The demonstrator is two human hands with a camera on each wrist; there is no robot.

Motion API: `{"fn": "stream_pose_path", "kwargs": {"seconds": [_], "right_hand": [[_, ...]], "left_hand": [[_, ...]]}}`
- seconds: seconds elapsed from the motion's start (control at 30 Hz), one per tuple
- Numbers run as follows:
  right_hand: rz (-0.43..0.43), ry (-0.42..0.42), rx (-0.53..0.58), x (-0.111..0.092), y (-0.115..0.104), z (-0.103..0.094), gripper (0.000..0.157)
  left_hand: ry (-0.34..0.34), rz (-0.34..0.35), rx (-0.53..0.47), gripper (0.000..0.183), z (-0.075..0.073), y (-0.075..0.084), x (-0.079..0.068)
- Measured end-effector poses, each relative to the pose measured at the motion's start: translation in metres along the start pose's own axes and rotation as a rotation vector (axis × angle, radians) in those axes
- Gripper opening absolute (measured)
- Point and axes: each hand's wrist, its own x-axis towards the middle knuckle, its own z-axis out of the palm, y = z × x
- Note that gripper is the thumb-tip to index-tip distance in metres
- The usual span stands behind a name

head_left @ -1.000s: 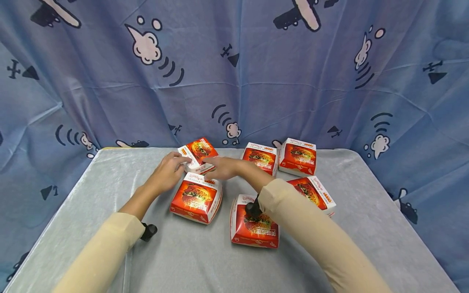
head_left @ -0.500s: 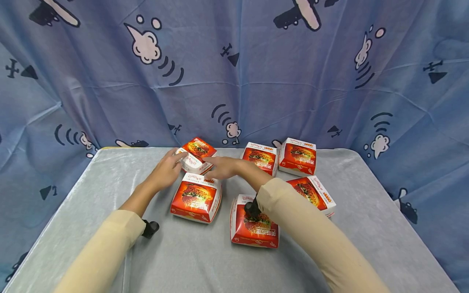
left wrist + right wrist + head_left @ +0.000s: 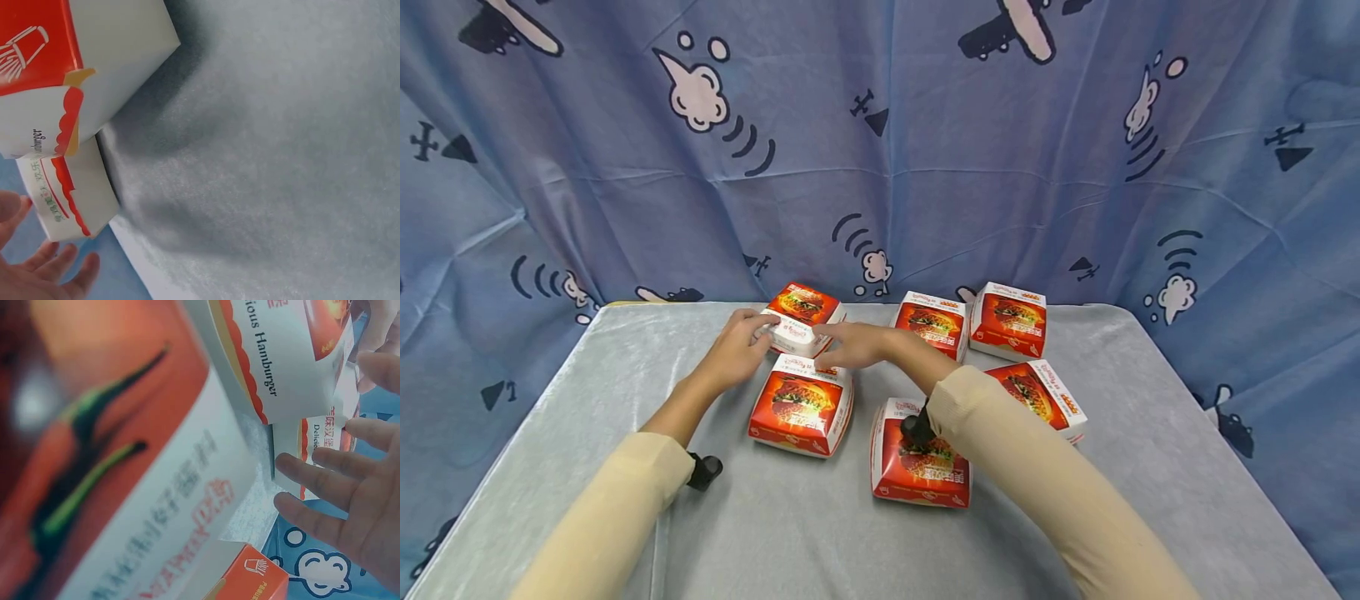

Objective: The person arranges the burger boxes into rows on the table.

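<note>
At the back left of the table, a red and white hamburger box (image 3: 805, 305) sits between both hands. My left hand (image 3: 737, 350) touches its left side, with the fingers spread and loosely extended in the left wrist view. My right hand (image 3: 859, 344) is at its right side; in the right wrist view its straight fingers (image 3: 319, 475) lie along the box. Just in front, a second hamburger box (image 3: 797, 404) stands close to the first, below the right fingertips. The far side of the back box is hidden from the head view.
Under my right forearm lies another hamburger box (image 3: 921, 454), partly covered by the wrist camera. To its right is a turned box (image 3: 1037, 392). Two more boxes, one (image 3: 932, 321) beside the other (image 3: 1009, 321), stand near the back edge. A blue patterned curtain (image 3: 820, 150) hangs behind the table.
The back-left box has turned counter-clockwise between my hands, so its white front edge now faces nearer to me. The box in front has shifted very slightly. Both hands have barely moved.
</note>
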Motion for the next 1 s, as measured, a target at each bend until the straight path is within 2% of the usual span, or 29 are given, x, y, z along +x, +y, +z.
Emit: {"fn": "stream_pose_path", "kwargs": {"seconds": [0.23,0.37,0.47,0.7,1.0], "right_hand": [[-0.021,0.0,0.038,0.0003,0.0024,0.0015,0.073],[-0.018,0.003,0.069,-0.0007,0.003,0.0017,0.077],[-0.014,0.009,0.08,-0.0015,0.003,0.0013,0.079],[0.0,0.026,0.095,-0.001,0.0055,0.0019,0.083],[0.026,0.04,0.116,-0.0018,0.0098,0.0017,0.085]], "left_hand": [[0.021,-0.03,-0.042,0.044,-0.0008,-0.0013,-0.0029],[0.029,-0.025,-0.058,0.046,-0.0013,-0.0021,-0.0037],[0.018,-0.021,-0.064,0.047,-0.0015,-0.0033,-0.0035],[-0.031,-0.06,-0.084,0.049,-0.0017,-0.0056,-0.0012],[-0.036,-0.064,-0.117,0.046,0.0002,-0.0063,-0.0014]]}}
